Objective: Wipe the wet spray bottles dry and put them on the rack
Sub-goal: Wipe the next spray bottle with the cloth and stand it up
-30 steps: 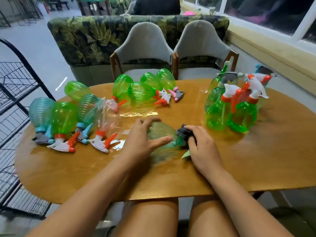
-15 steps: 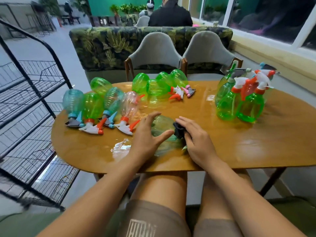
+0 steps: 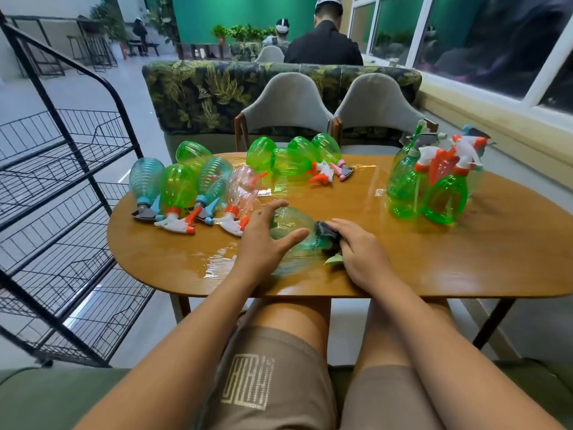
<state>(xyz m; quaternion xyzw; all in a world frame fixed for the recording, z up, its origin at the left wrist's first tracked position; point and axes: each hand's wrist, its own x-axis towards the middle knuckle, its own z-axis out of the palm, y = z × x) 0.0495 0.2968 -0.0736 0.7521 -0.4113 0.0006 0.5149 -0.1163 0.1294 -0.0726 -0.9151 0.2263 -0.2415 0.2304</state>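
A pale green spray bottle (image 3: 290, 226) lies on its side near the front of the wooden table (image 3: 465, 268). My left hand (image 3: 263, 240) cups its body, index finger over the top and thumb along the near side. My right hand (image 3: 359, 252) grips the bottle's dark sprayer head (image 3: 325, 232); a light green trigger tip pokes out beneath the fingers. The black wire rack (image 3: 77, 181) stands on the floor to the left of the table.
Several bottles (image 3: 178, 187) lie at the table's left and more (image 3: 288, 161) at the back centre. Upright green bottles (image 3: 434, 193) stand at the right. A wet patch (image 3: 223, 262) shines by my left wrist. Two grey chairs (image 3: 288, 103) face me.
The view has pulled back and risen, so the rack and my legs now show. Both hands stay on the same lying bottle with hardly any shift.
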